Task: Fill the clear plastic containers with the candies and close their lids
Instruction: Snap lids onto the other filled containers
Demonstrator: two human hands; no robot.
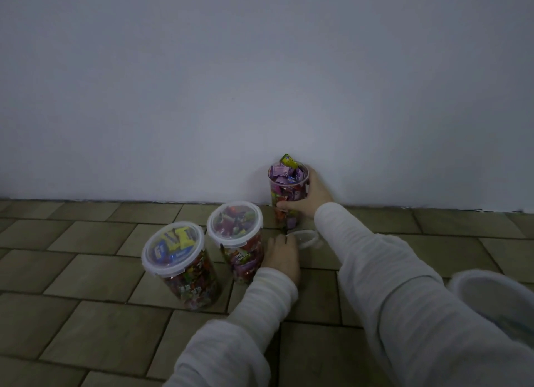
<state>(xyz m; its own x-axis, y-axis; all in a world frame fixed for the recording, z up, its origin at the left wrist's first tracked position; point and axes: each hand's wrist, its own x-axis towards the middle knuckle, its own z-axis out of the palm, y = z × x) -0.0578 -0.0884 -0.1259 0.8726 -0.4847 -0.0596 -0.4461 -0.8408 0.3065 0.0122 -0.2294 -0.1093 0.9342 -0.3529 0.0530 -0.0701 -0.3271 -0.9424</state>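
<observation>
Here the right hand point(313, 197) wraps its thumb and fingers round the side of a tall, clear plastic cylindrical container point(289, 194) that stands upright on the floor close against the wall. This open container has no lid on it and is filled past its rim with brightly wrapped candies point(286, 171), mostly purple and pink, with one yellow-green wrapper poking out at the top. Just in front of its base lies a loose round clear plastic lid point(306, 239), flat on the tiles. The left hand point(281, 256) reaches down beside that lid with its fingertips at the lid's near-left edge; whether they pinch it or only touch it cannot be told, since the back of the hand hides the fingers.

Right beside the left hand, on its left, stands a second clear container with its translucent lid closed point(234, 223), packed with red and purple sweets. Further left and nearer the camera stands a third lidded clear container point(172, 246), showing yellow and blue wrappers under its lid. Both arms wear pale long sleeves point(384, 271). Everything stands on brownish-olive floor tiles point(95, 271), which meet a plain white wall point(202, 83).
</observation>
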